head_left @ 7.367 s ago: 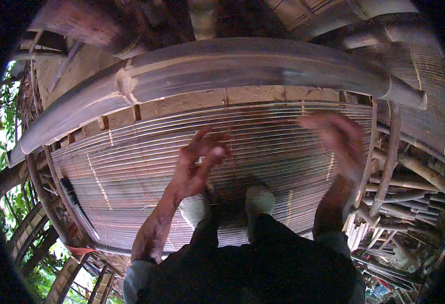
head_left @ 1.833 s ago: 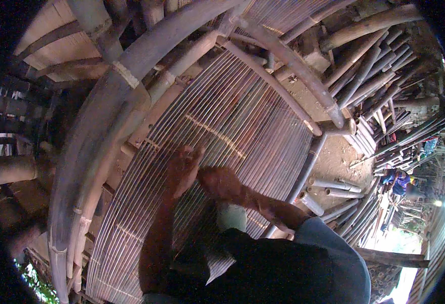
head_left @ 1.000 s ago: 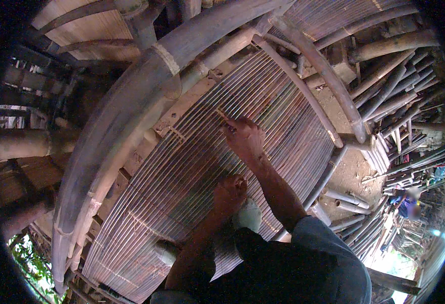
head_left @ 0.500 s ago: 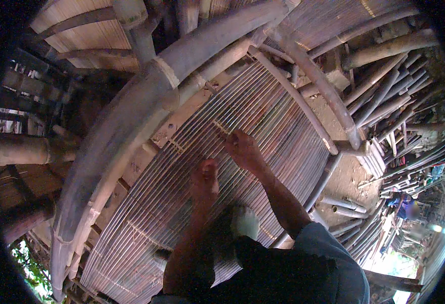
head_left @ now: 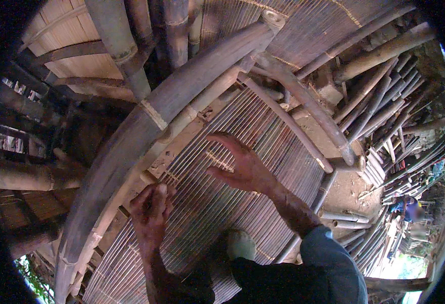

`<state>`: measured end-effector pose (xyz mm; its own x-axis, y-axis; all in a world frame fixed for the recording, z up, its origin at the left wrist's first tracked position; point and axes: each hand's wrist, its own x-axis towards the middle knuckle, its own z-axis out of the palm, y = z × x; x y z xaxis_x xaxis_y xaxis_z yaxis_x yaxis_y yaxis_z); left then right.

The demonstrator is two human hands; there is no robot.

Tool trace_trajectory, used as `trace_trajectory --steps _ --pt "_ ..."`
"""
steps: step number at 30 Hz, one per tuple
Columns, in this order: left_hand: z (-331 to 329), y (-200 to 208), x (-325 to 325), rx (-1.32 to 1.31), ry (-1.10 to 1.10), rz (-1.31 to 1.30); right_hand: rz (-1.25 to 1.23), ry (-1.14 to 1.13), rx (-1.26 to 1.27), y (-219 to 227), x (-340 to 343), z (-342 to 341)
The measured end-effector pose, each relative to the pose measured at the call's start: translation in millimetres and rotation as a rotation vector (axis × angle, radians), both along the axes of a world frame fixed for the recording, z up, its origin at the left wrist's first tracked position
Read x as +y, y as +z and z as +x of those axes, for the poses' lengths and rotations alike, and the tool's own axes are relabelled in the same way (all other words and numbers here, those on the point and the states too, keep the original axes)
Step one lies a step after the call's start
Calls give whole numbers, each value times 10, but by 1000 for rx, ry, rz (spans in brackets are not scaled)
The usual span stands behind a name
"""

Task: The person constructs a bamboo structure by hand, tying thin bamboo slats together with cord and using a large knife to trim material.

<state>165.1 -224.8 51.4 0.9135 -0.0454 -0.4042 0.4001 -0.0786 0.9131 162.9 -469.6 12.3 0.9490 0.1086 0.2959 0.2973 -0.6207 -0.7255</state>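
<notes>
A panel of thin, closely spaced bamboo slats (head_left: 278, 137) spreads beneath my arms, tied across with pale lashings (head_left: 218, 160). Over its middle, my right hand (head_left: 245, 167) is open, thumb and fingers wide apart with nothing between them. My left hand (head_left: 150, 212) is at the panel's left edge, close to the long bamboo rail. Its fingers are curled closed; whatever they may pinch is too small or hidden to make out. My knee (head_left: 242, 245) shows near the panel's lower part.
A thick bamboo pole (head_left: 126, 129) curves along the left side of the panel. Bamboo frame poles (head_left: 308, 96) cross at the upper right. Cut bamboo lengths (head_left: 384, 101) are piled to the right, and another person (head_left: 411, 209) is far off there.
My left hand has moved left to the panel's edge, its fingers still curled. My right hand has opened from a pinch at the lashing and spread its fingers. The view has shifted slightly.
</notes>
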Motion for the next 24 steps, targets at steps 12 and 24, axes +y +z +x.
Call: trace_trajectory --steps 12,24 --pt "70 -831 790 -216 110 409 -55 421 318 -124 -616 867" --pt "1011 -2052 -1038 -709 -195 1156 -732 172 389 -1254 -880 1490"
